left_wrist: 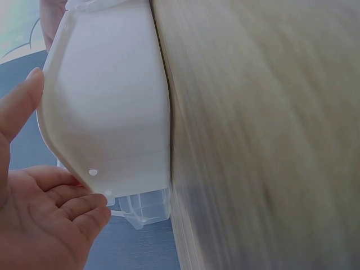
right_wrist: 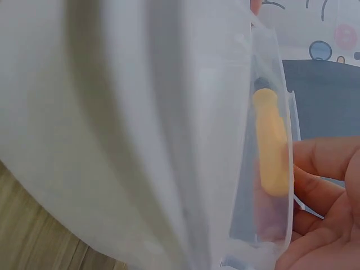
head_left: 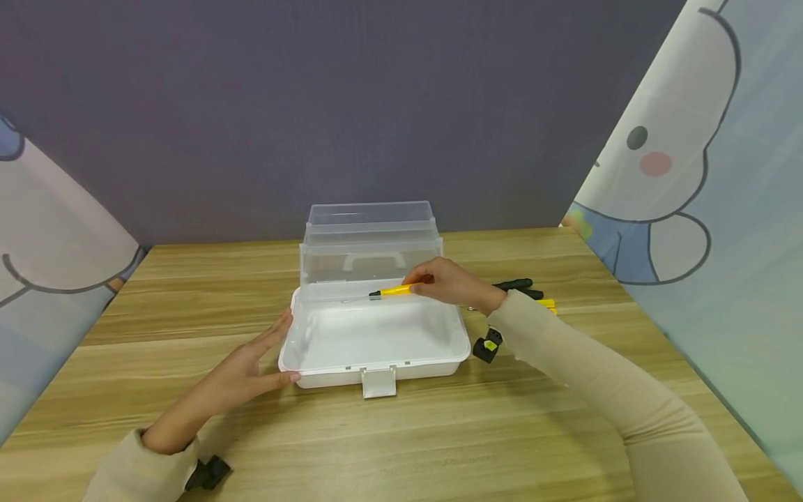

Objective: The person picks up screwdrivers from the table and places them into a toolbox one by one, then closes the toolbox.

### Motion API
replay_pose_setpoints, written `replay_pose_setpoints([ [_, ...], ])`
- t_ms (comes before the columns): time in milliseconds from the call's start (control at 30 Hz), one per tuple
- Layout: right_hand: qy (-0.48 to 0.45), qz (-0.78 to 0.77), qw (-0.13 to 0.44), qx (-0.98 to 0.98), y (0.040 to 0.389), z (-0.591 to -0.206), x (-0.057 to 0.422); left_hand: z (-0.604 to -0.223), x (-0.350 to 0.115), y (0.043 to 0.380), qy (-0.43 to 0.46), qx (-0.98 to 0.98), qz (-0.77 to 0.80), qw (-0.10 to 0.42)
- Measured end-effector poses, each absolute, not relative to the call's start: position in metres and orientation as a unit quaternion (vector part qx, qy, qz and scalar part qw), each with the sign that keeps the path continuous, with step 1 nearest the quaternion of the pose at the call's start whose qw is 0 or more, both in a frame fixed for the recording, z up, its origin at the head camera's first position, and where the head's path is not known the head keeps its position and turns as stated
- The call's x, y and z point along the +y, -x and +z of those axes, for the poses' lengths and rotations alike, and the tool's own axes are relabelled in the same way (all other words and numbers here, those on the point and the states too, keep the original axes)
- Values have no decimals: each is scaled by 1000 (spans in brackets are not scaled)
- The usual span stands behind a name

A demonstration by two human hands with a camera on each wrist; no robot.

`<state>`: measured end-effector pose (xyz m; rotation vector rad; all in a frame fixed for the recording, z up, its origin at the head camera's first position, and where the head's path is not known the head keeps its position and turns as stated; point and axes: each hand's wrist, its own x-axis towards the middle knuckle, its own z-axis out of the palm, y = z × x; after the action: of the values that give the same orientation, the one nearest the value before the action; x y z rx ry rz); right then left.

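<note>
A white plastic box (head_left: 376,378) lies open on the table, its clear hinged lid (head_left: 370,233) raised at the back. My right hand (head_left: 448,282) pinches the yellow handle of a screwdriver (head_left: 395,290) above the rear of the box. Its thin shaft points left. In the right wrist view the yellow screwdriver handle (right_wrist: 272,149) shows through clear plastic, beside the fingers (right_wrist: 326,157). My left hand (head_left: 241,373) rests against the box's left side, thumb at the front corner and fingers extended along the rim. The left wrist view shows the fingertips (left_wrist: 95,199) touching the edge.
Black-handled tools (head_left: 516,284) and yellow handles (head_left: 548,305) lie right of the box, partly hidden by my right forearm. A white latch (head_left: 379,383) hangs from the box's front. A dark partition (head_left: 376,104) stands behind the wooden table (head_left: 401,446).
</note>
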<state>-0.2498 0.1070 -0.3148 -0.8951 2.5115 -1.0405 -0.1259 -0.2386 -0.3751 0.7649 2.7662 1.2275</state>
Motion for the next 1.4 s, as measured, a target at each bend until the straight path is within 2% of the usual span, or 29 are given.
replay_pose_setpoints([
  [333, 296, -358, 166, 870, 253, -312, 107, -375, -239, 127, -252, 887, 388, 8],
  [867, 309, -330, 164, 877, 255, -309, 105, -373, -240, 127, -247, 889, 385, 12],
  [1400, 298, -365, 167, 866, 251, -311, 109, -371, -239, 126, -246, 887, 390, 18],
])
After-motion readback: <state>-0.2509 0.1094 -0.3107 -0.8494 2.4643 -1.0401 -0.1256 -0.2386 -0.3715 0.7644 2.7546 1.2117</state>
